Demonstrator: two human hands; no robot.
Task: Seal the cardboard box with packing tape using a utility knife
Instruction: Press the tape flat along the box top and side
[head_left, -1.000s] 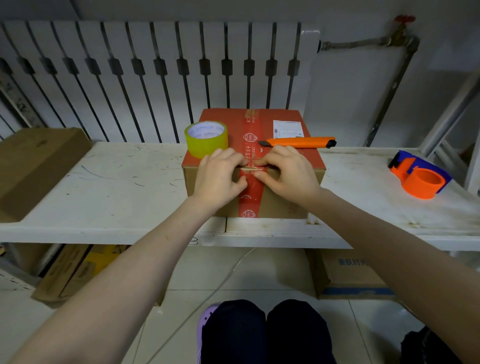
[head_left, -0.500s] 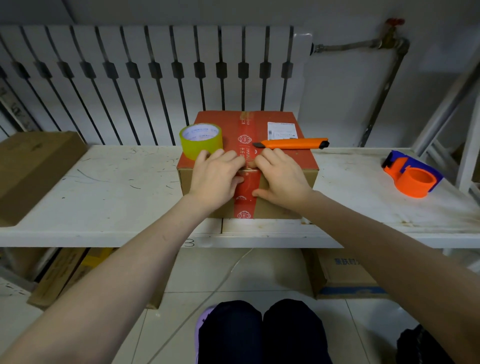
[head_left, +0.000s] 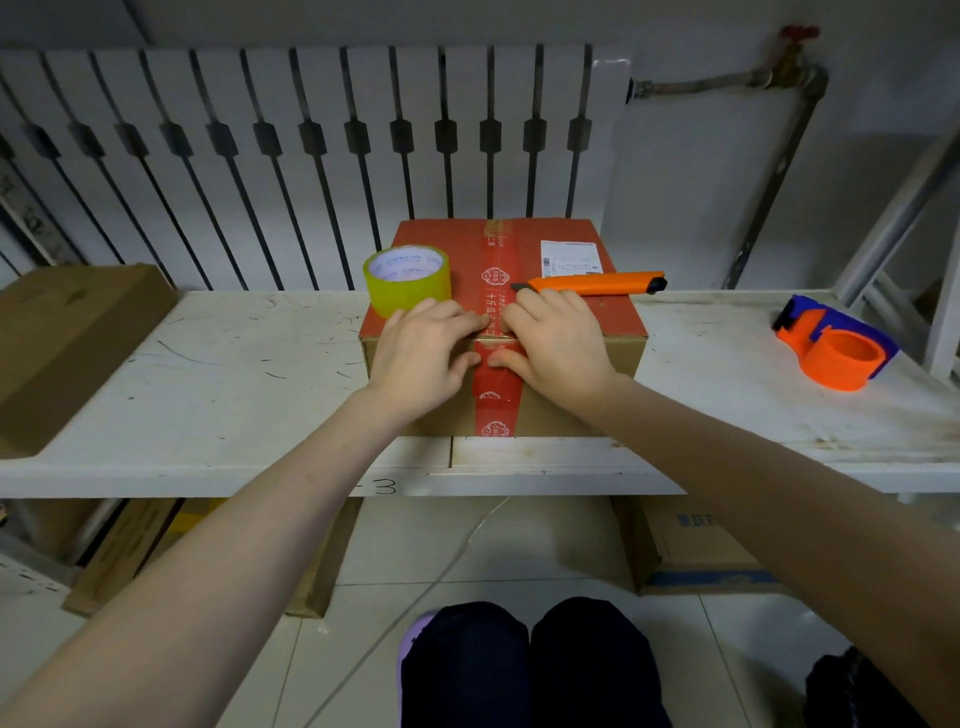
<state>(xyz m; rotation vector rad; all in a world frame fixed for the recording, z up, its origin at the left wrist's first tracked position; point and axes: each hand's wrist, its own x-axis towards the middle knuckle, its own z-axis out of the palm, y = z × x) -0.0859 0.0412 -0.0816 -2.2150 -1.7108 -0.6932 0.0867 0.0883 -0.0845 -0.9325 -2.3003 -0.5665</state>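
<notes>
A cardboard box (head_left: 582, 415) with a red top stands on the white shelf (head_left: 223, 395). A strip of red printed tape (head_left: 496, 410) runs along the top's middle and down the front face. My left hand (head_left: 423, 356) and my right hand (head_left: 558, 345) lie flat on the box's front top edge, either side of the tape, fingertips pressing on it. A yellow roll of tape (head_left: 407, 279) stands on the box's left top corner. An orange utility knife (head_left: 597, 283) lies across the top, just behind my right hand. Neither hand holds a tool.
An orange and blue tape dispenser (head_left: 836, 349) sits on the shelf at the right. A brown carton (head_left: 67, 338) rests at the left end. A white radiator (head_left: 311, 156) backs the shelf. More cartons (head_left: 691, 551) stand on the floor beneath; my knees (head_left: 530, 665) are at the bottom.
Both hands stay on the box's front edge at the tape; the fingers shift only slightly as they press. The view has tilted a little.
</notes>
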